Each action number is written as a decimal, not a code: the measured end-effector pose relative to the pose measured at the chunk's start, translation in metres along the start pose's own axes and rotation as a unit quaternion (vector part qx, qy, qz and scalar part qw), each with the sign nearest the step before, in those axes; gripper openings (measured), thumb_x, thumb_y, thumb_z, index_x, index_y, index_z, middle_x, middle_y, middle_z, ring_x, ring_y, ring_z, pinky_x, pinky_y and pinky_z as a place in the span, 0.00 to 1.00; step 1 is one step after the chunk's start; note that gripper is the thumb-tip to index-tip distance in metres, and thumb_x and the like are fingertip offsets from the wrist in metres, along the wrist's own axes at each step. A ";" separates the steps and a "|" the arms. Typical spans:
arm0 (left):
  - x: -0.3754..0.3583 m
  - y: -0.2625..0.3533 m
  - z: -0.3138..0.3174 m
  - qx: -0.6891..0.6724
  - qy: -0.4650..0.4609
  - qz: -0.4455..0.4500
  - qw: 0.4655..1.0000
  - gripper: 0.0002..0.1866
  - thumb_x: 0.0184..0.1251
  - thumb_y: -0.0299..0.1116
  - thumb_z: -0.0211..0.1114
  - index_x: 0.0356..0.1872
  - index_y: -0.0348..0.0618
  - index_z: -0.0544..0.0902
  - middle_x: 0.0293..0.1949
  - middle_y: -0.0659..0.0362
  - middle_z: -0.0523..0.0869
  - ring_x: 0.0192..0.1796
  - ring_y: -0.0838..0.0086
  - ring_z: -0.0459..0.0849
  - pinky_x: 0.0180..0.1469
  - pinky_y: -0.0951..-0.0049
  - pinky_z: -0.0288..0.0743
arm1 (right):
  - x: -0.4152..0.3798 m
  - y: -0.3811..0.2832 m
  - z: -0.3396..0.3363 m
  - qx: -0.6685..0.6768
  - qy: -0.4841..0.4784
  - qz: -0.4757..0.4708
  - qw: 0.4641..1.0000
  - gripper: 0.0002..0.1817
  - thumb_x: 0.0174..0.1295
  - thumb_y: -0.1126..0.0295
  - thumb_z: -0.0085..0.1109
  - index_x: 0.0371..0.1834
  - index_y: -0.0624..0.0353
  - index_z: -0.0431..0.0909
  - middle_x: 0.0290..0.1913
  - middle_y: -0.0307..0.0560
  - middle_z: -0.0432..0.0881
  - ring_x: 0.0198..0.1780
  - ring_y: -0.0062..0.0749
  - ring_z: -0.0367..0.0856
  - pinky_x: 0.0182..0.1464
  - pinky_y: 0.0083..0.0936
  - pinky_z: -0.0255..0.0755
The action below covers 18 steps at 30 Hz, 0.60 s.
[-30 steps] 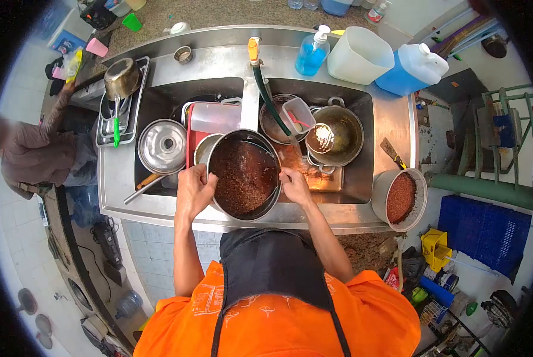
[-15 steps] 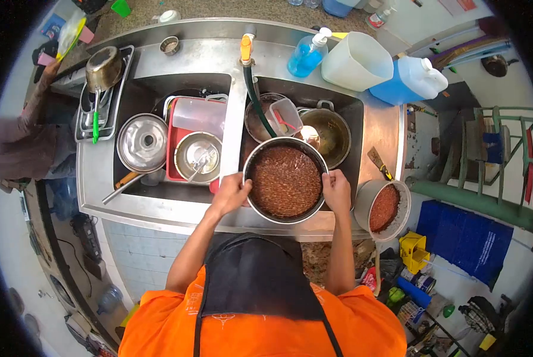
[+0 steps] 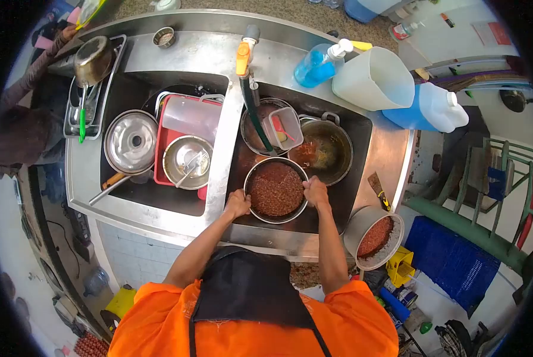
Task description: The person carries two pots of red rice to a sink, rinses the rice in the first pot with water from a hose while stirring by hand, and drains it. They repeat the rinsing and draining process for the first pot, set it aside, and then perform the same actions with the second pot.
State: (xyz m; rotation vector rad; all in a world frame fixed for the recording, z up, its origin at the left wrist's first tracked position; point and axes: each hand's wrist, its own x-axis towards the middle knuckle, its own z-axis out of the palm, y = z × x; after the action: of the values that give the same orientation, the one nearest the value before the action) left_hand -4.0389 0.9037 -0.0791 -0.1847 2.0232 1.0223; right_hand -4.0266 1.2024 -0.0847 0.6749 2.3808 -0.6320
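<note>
Between my two hands is a round metal pot [image 3: 276, 222] filled with small reddish-brown grains or beans that look wet. My left hand [image 3: 238, 203] grips its left rim, and my right hand [image 3: 316, 193] is closed on the right rim. The pot is low over the right sink basin [image 3: 237, 178]; whether it touches the bottom cannot be seen. Just beyond it are a clear plastic container [image 3: 287, 134] and a large pot [image 3: 344, 152] with murky reddish liquid. A dark hose [image 3: 250, 110] hangs from the tap [image 3: 243, 58] close to the pot's far edge.
The left basin holds a pan lid [image 3: 131, 143], a red tray [image 3: 161, 169] and a metal bowl [image 3: 174, 175]. At right are a scraper [image 3: 378, 187] and a pale pot [image 3: 354, 231] of reddish grains. Soap bottles [image 3: 314, 68] line the back. Another person's arm [image 3: 40, 62] shows at left.
Both hands have lowered the pot, and it now looks smaller, down in the right basin. Reddish liquid now shows in the large pot behind. The camera view has shifted slightly.
</note>
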 end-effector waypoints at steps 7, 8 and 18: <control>0.048 -0.056 0.032 0.037 -0.008 -0.097 0.995 0.14 0.71 0.35 0.56 0.39 0.30 0.80 0.32 0.41 0.87 0.39 0.55 0.90 0.49 0.56 0.80 | 0.036 -0.003 0.028 -0.026 -0.067 0.031 0.997 0.17 0.65 0.60 0.61 0.47 0.63 0.77 0.46 0.66 0.83 0.54 0.59 0.80 0.55 0.46 0.74; 0.072 -0.097 0.056 0.131 0.024 -0.045 0.990 0.15 0.69 0.35 0.57 0.42 0.30 0.80 0.37 0.39 0.87 0.43 0.54 0.89 0.51 0.58 0.80 | 0.038 -0.004 0.030 -0.025 -0.068 0.031 0.997 0.17 0.65 0.60 0.61 0.47 0.63 0.77 0.46 0.66 0.83 0.54 0.59 0.80 0.55 0.46 0.74; 0.136 -0.156 0.102 0.065 0.078 -0.136 0.985 0.16 0.63 0.35 0.61 0.48 0.34 0.80 0.49 0.41 0.85 0.53 0.53 0.85 0.55 0.59 0.79 | 0.069 0.011 0.074 -0.105 -0.066 0.029 0.992 0.21 0.64 0.53 0.61 0.47 0.60 0.83 0.45 0.61 0.85 0.53 0.53 0.84 0.54 0.42 0.77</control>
State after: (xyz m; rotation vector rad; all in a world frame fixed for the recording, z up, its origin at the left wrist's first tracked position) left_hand -3.9900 0.9048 -0.3047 -0.4710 2.1269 0.7202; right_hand -4.0397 1.1900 -0.1848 0.5892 2.2571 -0.3830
